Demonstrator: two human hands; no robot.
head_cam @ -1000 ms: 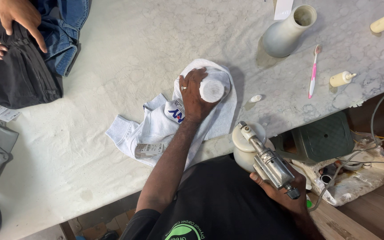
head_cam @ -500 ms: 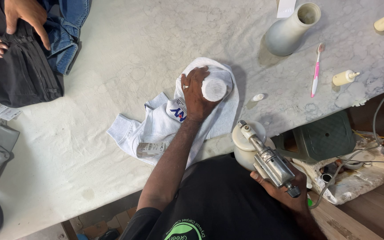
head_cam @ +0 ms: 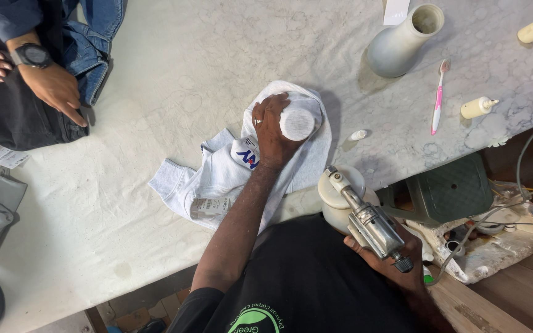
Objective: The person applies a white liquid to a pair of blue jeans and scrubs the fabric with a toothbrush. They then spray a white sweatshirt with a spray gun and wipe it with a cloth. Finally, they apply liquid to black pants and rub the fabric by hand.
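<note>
On the tabletop (head_cam: 155, 74), just below-left of the grey vase (head_cam: 402, 43), the left hand (head_cam: 272, 132) clamps its fingers on white garment (head_cam: 229, 179) stretched over a round form, while the right hand (head_cam: 396, 265), fingers wrapped tight, aims the metal spray gun (head_cam: 368, 219) toward it.

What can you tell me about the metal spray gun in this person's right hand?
The spray gun looks like silvery brushed metal, with a cylindrical body, a narrower barrel ending in a small nozzle, and a dark knurled knob at the rear. A cream-coloured round cup sits under its front. It is held tilted, nozzle aimed up-left toward the white garment, at the table edge. The right hand grips its rear; nothing else touches it.
</note>
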